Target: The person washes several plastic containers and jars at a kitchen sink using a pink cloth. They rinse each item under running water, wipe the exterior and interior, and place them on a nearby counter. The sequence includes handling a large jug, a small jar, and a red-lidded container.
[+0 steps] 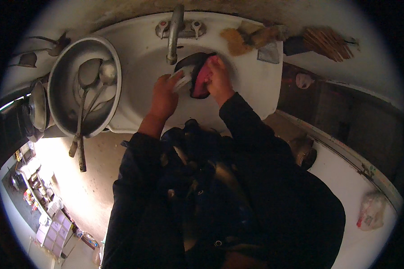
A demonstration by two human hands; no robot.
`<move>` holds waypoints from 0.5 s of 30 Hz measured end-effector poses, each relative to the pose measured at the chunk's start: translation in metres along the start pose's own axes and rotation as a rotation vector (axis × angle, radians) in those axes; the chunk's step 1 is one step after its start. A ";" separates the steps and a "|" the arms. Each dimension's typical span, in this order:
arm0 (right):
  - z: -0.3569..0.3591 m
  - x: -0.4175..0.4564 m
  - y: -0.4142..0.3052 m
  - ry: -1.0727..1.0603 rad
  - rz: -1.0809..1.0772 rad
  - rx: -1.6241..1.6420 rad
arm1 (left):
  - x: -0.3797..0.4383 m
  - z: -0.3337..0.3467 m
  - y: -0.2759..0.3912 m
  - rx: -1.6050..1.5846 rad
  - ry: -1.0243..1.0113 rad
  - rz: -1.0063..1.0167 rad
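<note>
Both hands are over the basin of a white sink. My right hand grips a pink item with a dark rim, perhaps a shoe or slipper, which is held tilted. My left hand holds a slim whitish object against or close to the left side of the pink item. Its far end is blurred, so I cannot tell what kind it is. A dark part extends from the pink item toward the faucet, whose spout hangs just above and left of it.
A metal basin with a spatula and a ladle sits on the sink's left side. Sponges or scouring pads and a grey pad lie on the back right rim. Wooden sticks are farther right.
</note>
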State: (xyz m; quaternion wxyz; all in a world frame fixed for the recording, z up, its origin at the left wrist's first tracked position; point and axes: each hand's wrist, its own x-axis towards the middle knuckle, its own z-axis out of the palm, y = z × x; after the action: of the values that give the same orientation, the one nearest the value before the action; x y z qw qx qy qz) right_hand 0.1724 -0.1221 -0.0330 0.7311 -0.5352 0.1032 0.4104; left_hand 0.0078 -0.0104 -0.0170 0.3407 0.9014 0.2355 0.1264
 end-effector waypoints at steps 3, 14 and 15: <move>-0.024 0.010 0.003 0.033 0.069 0.369 | 0.003 -0.013 0.005 -0.064 -0.030 -0.005; 0.025 -0.080 -0.050 -0.158 -0.263 -0.454 | -0.002 -0.009 -0.003 -0.208 0.055 -0.179; 0.029 -0.076 -0.033 -0.271 -0.331 -0.497 | -0.001 -0.004 -0.006 -0.184 0.068 -0.154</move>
State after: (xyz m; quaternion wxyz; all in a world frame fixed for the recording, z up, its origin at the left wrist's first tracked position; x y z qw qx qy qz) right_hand 0.1393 -0.1372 0.0463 0.6421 -0.6473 -0.1867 0.3659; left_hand 0.0030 -0.0048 -0.0178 0.4225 0.8408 0.3026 0.1515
